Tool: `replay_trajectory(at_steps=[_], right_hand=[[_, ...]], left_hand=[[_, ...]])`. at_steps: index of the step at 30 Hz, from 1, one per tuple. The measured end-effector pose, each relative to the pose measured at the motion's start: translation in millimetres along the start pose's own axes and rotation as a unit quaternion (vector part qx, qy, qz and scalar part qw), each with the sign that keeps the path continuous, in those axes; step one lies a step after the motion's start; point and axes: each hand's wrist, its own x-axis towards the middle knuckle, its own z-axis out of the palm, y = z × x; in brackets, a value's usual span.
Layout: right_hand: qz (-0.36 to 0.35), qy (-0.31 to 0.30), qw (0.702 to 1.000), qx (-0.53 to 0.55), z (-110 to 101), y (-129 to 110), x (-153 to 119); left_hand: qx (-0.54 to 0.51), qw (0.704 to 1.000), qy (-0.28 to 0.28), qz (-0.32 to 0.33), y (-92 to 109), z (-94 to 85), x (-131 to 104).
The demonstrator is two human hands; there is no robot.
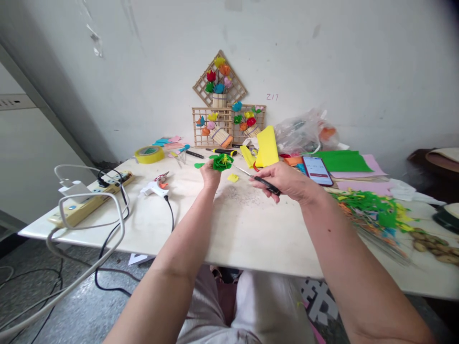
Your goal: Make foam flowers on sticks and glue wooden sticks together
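Observation:
My left hand is closed around the base of a green paper flower with yellow strands in its centre. My right hand grips black-handled scissors, their thin metal blades pointing left toward the flower's right side. Whether the tips touch the petals I cannot tell. A small yellow paper piece lies on the table just below the flower. Green petal-shaped pieces show beside my left hand.
A glue gun, yellow tape and a power strip with looping cables are on the left. Flower-decorated lattice panels lean on the wall. A phone, green paper and paper-tipped stems lie right.

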Motion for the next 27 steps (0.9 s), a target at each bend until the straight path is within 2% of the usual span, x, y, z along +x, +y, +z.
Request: replay_trajectory(at_steps=[4, 7, 14, 23, 27], right_hand=[[0.0, 0.028, 0.998, 0.056, 5.5, 1.4, 7.6], [0.006, 0.041, 0.997, 0.066, 8.1, -3.4, 12.4], [0.017, 0.034, 0.998, 0.055, 8.1, -16.5, 18.1], [0.029, 0.031, 0.998, 0.041, 5.7, -23.0, 20.8], [0.038, 0.011, 0.998, 0.043, 0.1, -24.5, 26.2]], left_hand=[[-0.016, 0.999, 0.029, -0.012, -3.5, 1.1, 1.9], [-0.002, 0.999, 0.031, -0.012, -5.8, 1.1, 2.8], [0.027, 0.999, 0.042, 0.001, -5.0, 0.3, 3.6], [0.059, 0.997, 0.045, 0.007, 3.8, -1.4, 0.9], [0.071, 0.997, 0.038, 0.007, 6.6, -3.2, -0.7]])
